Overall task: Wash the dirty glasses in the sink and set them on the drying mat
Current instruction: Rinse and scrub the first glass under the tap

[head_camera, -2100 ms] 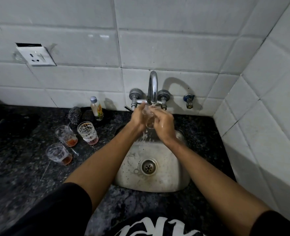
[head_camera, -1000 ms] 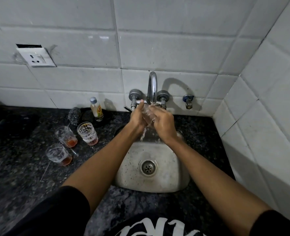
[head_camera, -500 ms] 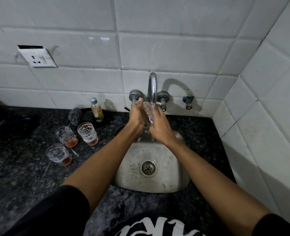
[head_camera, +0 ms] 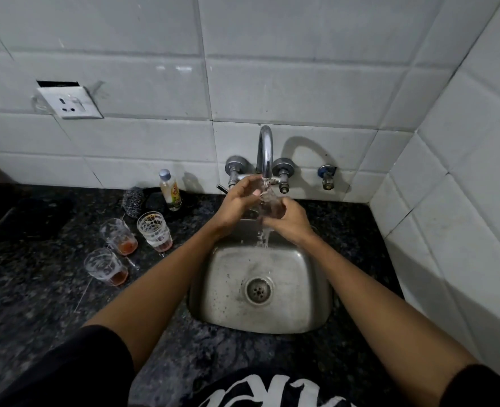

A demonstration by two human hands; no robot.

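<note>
Glasses are our job, so we start wide: the counter, dark speckled stone, carries the steel sink at its back right. Three dirty glasses wait on the counter left of the sink, each with reddish dregs, with a scrubber and a soap bottle near the back edge. One glass is in our hands under the tap, water running over it. Our right hand grips it from below; our left hand has its fingers curled against the rim side. To rinse well, we should turn the glass slowly, keeping the grip firm (wet glass slips). The bottle's label is too small to read. White lettering on our shirt is cut off.
</note>
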